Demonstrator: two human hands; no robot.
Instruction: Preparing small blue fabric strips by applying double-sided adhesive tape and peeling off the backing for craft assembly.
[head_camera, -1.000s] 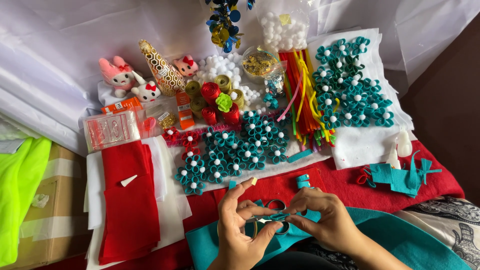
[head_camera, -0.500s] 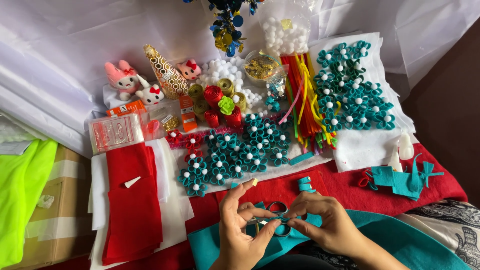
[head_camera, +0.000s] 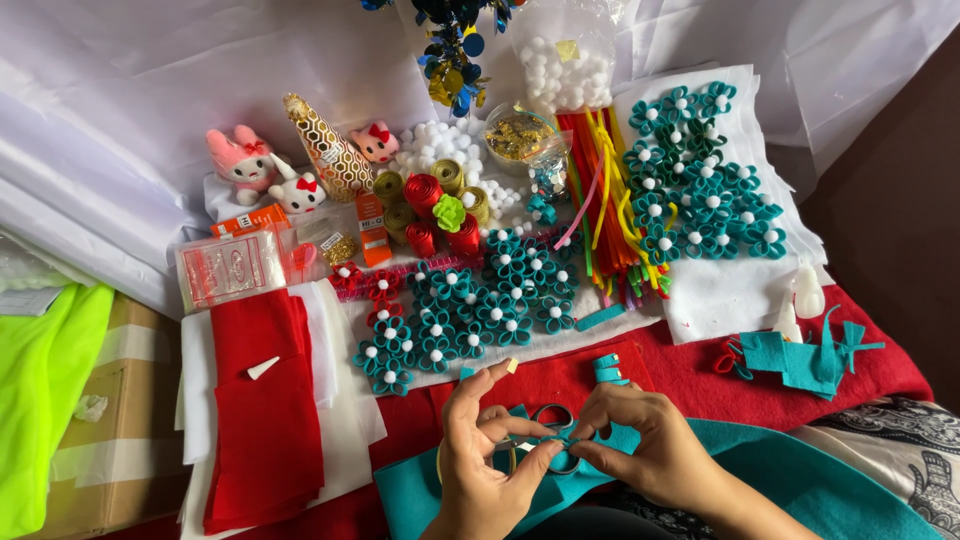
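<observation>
Both of my hands meet low in the middle over a teal felt sheet (head_camera: 800, 480). My left hand (head_camera: 485, 460) and my right hand (head_camera: 650, 450) pinch a small teal felt piece (head_camera: 560, 450) between thumb and fingers. A pair of scissors with dark loops (head_camera: 550, 415) lies on the felt right under my fingers. A small rolled teal strip (head_camera: 607, 368) stands on the red cloth (head_camera: 690, 365) just beyond my right hand.
Several teal felt flowers with white bead centres (head_camera: 470, 305) lie ahead, and more (head_camera: 700, 200) at the far right. Red felt sheets (head_camera: 265, 410) lie left, plush toys (head_camera: 240, 160) at the back, pipe cleaners (head_camera: 600, 190) and a bag of white pompoms (head_camera: 560, 60). Teal scraps (head_camera: 800, 360) lie right.
My hands have stayed over the teal felt, the fingers shifting slightly on the small piece. The view has drifted a little; nothing on the table moved.
</observation>
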